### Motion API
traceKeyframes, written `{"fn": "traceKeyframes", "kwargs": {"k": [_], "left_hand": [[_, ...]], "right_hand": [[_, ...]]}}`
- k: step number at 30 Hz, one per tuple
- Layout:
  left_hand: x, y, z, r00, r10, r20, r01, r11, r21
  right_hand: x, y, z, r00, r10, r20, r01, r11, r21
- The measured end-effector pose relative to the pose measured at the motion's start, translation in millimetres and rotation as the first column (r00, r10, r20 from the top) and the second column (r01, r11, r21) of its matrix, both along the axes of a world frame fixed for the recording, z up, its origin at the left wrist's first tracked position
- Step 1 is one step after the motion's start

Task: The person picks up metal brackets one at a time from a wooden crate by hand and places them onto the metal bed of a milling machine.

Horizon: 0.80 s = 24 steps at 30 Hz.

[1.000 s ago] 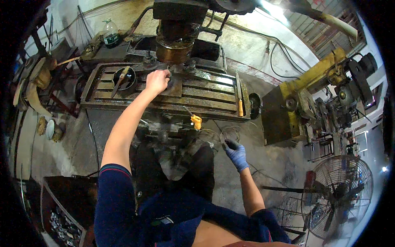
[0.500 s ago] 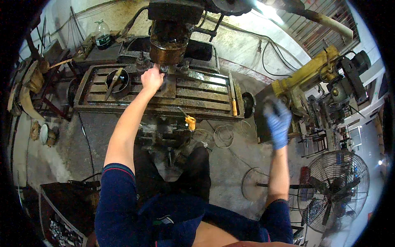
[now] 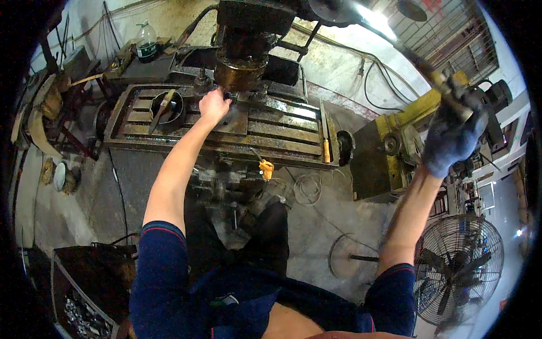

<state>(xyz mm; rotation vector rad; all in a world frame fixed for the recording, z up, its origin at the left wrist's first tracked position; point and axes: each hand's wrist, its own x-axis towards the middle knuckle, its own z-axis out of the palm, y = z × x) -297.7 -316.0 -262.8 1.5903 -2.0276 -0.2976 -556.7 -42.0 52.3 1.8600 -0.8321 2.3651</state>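
My left hand (image 3: 214, 106), bare, is closed just below the spindle head (image 3: 241, 70) of a milling or drilling machine. Whatever its fingers hold is hidden by the hand. It is over the slotted worktable (image 3: 276, 133), which is wet and oily. Out to the far right, my right hand (image 3: 454, 138) wears a blue glove with dark fingers. Those fingers are wrapped round the end of a long lever (image 3: 432, 73) that slants down from the machine at the top. On the left of the table is a round dark pot (image 3: 176, 113) with a flat brush (image 3: 164, 107) across it.
A yellow-handled file (image 3: 326, 150) lies on the table's right end. A yellow nozzle-like tool (image 3: 266, 168) hangs at the front edge. A round-caged fan (image 3: 460, 271) stands at right. Another yellowish machine (image 3: 403, 116) is beyond. A metal bin (image 3: 84, 305) is at lower left.
My right hand has moved up and to the right, onto the lever. The lever's end now sits lower. My left hand stays under the spindle; the whole view has shifted slightly.
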Motion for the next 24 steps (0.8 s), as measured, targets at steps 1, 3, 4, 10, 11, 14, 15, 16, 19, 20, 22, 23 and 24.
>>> {"fn": "traceKeyframes", "kwargs": {"k": [1, 3, 4, 10, 11, 14, 15, 16, 19, 20, 22, 23, 24], "left_hand": [[-2.5, 2.2, 3.2, 0.999, -0.025, -0.022, 0.025, 1.000, -0.003], [-1.1, 1.2, 1.7, 1.000, -0.028, -0.010, 0.028, 0.999, -0.018], [-4.1, 1.1, 2.4, 0.999, -0.036, -0.009, 0.036, 0.999, -0.029], [-3.7, 3.9, 3.7, 0.999, -0.029, -0.024, 0.028, 0.999, -0.044], [-3.5, 4.8, 5.1, 0.999, -0.031, -0.031, 0.030, 0.999, -0.032], [1.2, 6.8, 8.8, 0.995, -0.046, -0.084, 0.044, 0.999, -0.021], [3.1, 7.6, 8.2, 0.991, -0.061, -0.123, 0.057, 0.998, -0.032], [6.9, 10.8, 8.2, 0.985, -0.074, -0.153, 0.068, 0.997, -0.040], [21.2, 20.0, 14.5, 0.986, -0.093, -0.140, 0.096, 0.995, 0.014], [26.8, 24.3, 19.0, 0.986, -0.115, -0.121, 0.118, 0.993, 0.012], [39.7, 33.2, 29.0, 0.984, -0.153, -0.087, 0.154, 0.988, 0.010], [46.1, 36.2, 33.3, 0.984, -0.155, -0.090, 0.157, 0.988, 0.011], [52.6, 39.3, 37.3, 0.983, -0.156, -0.093, 0.158, 0.987, 0.012]], "right_hand": [[8.3, 5.3, -15.1, 0.994, -0.080, -0.072, 0.078, 0.997, -0.024], [10.0, 7.3, -44.1, 0.988, -0.072, -0.134, 0.069, 0.997, -0.027], [4.4, 10.9, -53.5, 0.991, 0.000, -0.135, -0.001, 1.000, -0.005], [28.0, 7.6, -73.6, 0.981, -0.192, 0.023, 0.192, 0.981, -0.020], [26.3, 5.8, -73.1, 0.978, -0.208, 0.014, 0.208, 0.977, -0.033], [19.8, 3.7, -83.7, 0.980, -0.195, -0.031, 0.192, 0.978, -0.081], [18.8, 3.6, -86.7, 0.983, -0.179, -0.050, 0.173, 0.980, -0.099], [23.1, 3.8, -86.9, 0.970, -0.240, -0.035, 0.236, 0.968, -0.085], [34.0, 4.0, -86.1, 0.951, -0.310, 0.019, 0.310, 0.949, -0.050], [30.2, 3.5, -87.0, 0.964, -0.262, 0.046, 0.264, 0.963, -0.048], [27.9, 4.1, -91.0, 0.979, -0.186, 0.081, 0.190, 0.980, -0.053], [28.5, 4.4, -93.6, 0.984, -0.158, 0.088, 0.163, 0.985, -0.058], [29.1, 4.3, -96.1, 0.987, -0.130, 0.095, 0.136, 0.989, -0.064]]}}
